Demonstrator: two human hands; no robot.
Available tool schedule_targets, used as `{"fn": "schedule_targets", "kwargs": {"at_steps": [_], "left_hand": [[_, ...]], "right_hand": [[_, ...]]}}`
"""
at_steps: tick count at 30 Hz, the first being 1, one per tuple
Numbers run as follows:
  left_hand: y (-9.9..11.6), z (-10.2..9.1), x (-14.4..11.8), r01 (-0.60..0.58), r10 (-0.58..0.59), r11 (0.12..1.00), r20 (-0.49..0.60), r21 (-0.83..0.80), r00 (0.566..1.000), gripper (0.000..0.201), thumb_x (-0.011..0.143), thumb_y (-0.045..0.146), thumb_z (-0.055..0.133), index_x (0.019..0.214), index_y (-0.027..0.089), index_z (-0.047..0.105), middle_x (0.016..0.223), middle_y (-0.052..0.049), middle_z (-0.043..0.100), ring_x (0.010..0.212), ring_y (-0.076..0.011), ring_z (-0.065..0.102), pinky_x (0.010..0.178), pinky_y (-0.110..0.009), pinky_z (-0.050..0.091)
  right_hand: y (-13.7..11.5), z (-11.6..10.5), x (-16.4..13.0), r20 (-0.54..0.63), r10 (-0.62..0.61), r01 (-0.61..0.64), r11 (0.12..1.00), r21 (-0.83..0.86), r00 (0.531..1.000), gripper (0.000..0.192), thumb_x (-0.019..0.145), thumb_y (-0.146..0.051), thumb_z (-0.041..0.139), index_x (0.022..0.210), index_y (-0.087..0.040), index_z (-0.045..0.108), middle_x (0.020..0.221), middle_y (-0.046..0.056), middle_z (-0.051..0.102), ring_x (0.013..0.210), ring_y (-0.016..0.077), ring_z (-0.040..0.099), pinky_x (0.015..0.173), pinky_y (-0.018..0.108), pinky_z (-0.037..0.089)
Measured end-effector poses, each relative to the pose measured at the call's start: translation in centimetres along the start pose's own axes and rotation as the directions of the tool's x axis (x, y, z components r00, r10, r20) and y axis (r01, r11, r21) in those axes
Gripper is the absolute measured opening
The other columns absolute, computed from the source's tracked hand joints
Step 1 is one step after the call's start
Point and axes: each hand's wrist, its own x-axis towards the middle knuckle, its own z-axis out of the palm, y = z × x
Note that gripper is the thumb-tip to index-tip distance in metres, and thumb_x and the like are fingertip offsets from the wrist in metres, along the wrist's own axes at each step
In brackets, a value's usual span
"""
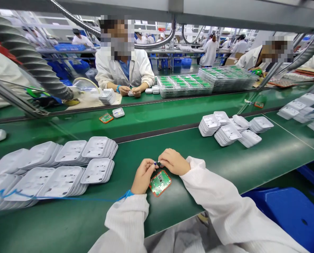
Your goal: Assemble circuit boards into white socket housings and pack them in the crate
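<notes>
Over the green bench, my left hand pinches a small blue part between thumb and fingertips. A blue wrist strap with a thin cord is on that wrist. My right hand meets it from the right, fingers closed in a pinch at the same spot; what lies in them is too small to name. Just below both hands, a green circuit board in an orange-red frame lies flat on the bench.
Stacks of white plastic housings stand at left, with more housing stacks at right. On the belt beyond lie another framed board and a white housing. A co-worker sits opposite, beside trays of boards. A blue stool stands at right.
</notes>
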Motion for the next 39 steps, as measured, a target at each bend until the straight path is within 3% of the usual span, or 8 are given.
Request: {"fn": "schedule_targets", "kwargs": {"at_steps": [8,16,26,28,33,39], "left_hand": [[0.5,0.2,-0.2,-0.004,0.004,1.000,0.043,0.012,0.999,0.019,0.082,0.036,0.053,0.084,0.017,0.052,0.076,-0.001,0.060,0.073,-0.0130,0.055,0.071,-0.027,0.044],[0.4,0.0,-0.4,-0.040,0.036,0.973,0.020,0.228,0.999,0.018,0.083,0.034,0.047,0.083,0.017,0.053,0.077,-0.002,0.061,0.074,-0.0149,0.058,0.072,-0.028,0.044],[0.5,-0.3,-0.8,-0.115,0.112,0.814,0.040,0.569,0.993,0.016,0.083,0.031,0.043,0.079,0.020,0.055,0.075,-0.001,0.062,0.071,-0.0166,0.056,0.070,-0.029,0.039],[0.4,-0.3,-0.8,-0.098,0.110,0.819,0.013,0.566,0.994,0.016,0.082,0.031,0.044,0.078,0.020,0.054,0.073,-0.001,0.061,0.070,-0.0166,0.055,0.069,-0.030,0.039],[-0.1,-0.3,-0.7,-0.032,0.050,0.946,-0.048,0.324,0.998,0.016,0.081,0.034,0.046,0.079,0.020,0.053,0.073,-0.001,0.064,0.070,-0.0161,0.060,0.069,-0.028,0.044],[0.0,-0.4,-0.8,-0.052,0.108,0.837,-0.071,0.545,0.992,0.014,0.083,0.028,0.042,0.076,0.020,0.052,0.072,-0.001,0.062,0.070,-0.0161,0.058,0.069,-0.029,0.042]], "right_hand": [[-0.1,0.0,-0.1,0.054,0.013,-0.010,0.998,-0.058,0.998,0.015,0.093,-0.019,0.044,0.091,-0.018,0.059,0.087,0.004,0.052,0.083,0.0172,0.045,0.078,0.029,0.035],[-0.2,0.6,0.0,0.070,-0.056,0.062,0.994,-0.090,0.996,0.017,0.094,-0.020,0.041,0.088,-0.018,0.057,0.088,0.005,0.054,0.083,0.0182,0.043,0.076,0.031,0.032],[-0.8,0.9,0.1,0.144,-0.106,0.137,0.965,-0.226,0.984,0.016,0.093,-0.016,0.042,0.084,-0.016,0.056,0.085,0.007,0.057,0.082,0.0199,0.042,0.076,0.032,0.030],[-0.9,1.1,0.2,0.159,-0.116,0.153,0.958,-0.243,0.980,0.017,0.092,-0.015,0.042,0.083,-0.016,0.056,0.084,0.007,0.056,0.081,0.0201,0.042,0.075,0.032,0.030],[-1.2,1.6,0.5,0.119,-0.067,0.095,0.964,-0.247,0.991,0.017,0.093,-0.015,0.041,0.083,-0.016,0.054,0.083,0.007,0.056,0.079,0.0199,0.042,0.075,0.032,0.029],[-1.3,1.6,0.7,0.130,-0.099,0.129,0.961,-0.245,0.987,0.018,0.093,-0.018,0.043,0.081,-0.017,0.055,0.083,0.005,0.055,0.079,0.0184,0.043,0.072,0.031,0.029]]}}
